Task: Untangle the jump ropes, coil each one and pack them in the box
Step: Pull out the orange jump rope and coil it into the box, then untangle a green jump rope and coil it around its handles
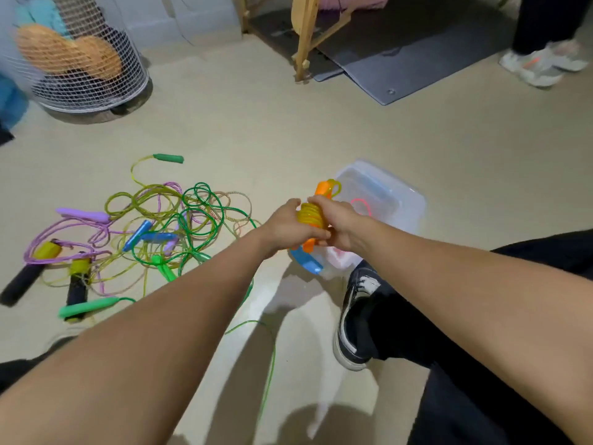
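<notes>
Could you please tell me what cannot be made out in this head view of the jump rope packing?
- Clear box: its contents blur through the plastic; only a pink loop shows.
- Orange-handled rope: the left hand and right hand cover part of its yellow coil, so the loose end is hidden.
- Tangled ropes: which cord joins which handle cannot be traced.
- Wire basket: blurred, cut by the left edge.

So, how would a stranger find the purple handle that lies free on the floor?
Start at the rope tangle left of the clear box. At its upper left edge lies the purple handle, alone and flat. Unlike the blue handles, it is outside the knot.
</notes>
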